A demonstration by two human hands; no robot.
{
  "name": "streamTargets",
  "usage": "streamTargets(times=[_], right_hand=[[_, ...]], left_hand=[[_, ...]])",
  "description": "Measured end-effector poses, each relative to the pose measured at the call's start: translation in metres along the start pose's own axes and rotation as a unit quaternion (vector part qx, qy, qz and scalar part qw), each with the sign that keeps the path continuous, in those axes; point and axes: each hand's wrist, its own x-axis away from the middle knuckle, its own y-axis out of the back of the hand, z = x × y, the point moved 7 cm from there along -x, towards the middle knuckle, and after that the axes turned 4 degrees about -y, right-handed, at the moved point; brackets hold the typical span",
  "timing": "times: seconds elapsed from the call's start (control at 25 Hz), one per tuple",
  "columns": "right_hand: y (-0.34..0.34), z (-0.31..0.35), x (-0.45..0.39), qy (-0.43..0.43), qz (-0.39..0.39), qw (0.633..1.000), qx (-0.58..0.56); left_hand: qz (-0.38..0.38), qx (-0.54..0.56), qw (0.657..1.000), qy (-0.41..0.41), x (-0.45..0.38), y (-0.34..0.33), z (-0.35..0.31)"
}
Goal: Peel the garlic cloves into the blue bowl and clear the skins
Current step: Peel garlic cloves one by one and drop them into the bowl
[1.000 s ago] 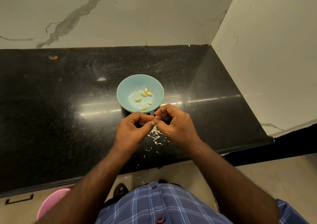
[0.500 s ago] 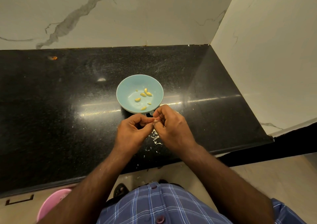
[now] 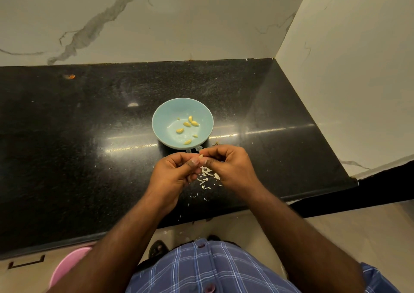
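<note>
**Over the bench's front edge, one clove between my fingertips**

Near the front edge of the bench (image 3: 67, 158), from my head view, both my hands meet just short of the blue bowl (image 3: 165, 115). My left hand (image 3: 173, 176) pinches the garlic clove (image 3: 201, 156) between thumb and curled fingers; my right hand (image 3: 230, 169) curls in on the same clove, picking at its skin. Several peeled cloves (image 3: 187, 124) lie in the bowl. Loose skins (image 3: 207, 177) litter the bench beneath my hands. I judge the clove light, firm and slippery once bare, so I should grip its sides and tear from the tip. Those skins look papery and will scatter easily.
</note>
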Motion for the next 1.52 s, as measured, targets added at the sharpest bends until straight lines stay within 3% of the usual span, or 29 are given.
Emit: streamTargets(times=[0.2,0.36,0.6,0.76,0.88,1.16,1.52], right_hand=[[0.001,-0.004,0.002,0.002,-0.074,0.997,-0.011],[0.000,-0.002,0.003,0.029,-0.088,0.996,-0.019],[-0.002,-0.005,-0.001,0.002,-0.054,0.996,-0.070],[-0.002,-0.005,0.000,-0.017,-0.009,0.994,-0.107],[-0.001,-0.009,-0.003,-0.033,-0.017,0.995,-0.098],[-0.007,-0.019,-0.003,-0.100,-0.019,0.981,-0.167],[-0.002,-0.013,-0.001,-0.039,-0.021,0.992,-0.115]], left_hand=[[0.006,0.022,1.000,0.017,0.002,-0.006,0.001],[-0.014,0.076,0.996,0.035,0.003,-0.010,0.005],[-0.031,0.114,0.993,0.028,0.005,-0.009,0.004],[-0.025,0.041,0.999,-0.022,0.004,-0.005,-0.005],[-0.017,-0.032,0.998,-0.049,0.005,-0.004,-0.008],[-0.017,-0.004,1.000,-0.006,0.003,-0.003,0.000],[-0.049,0.036,0.998,0.004,0.001,0.000,0.000]])
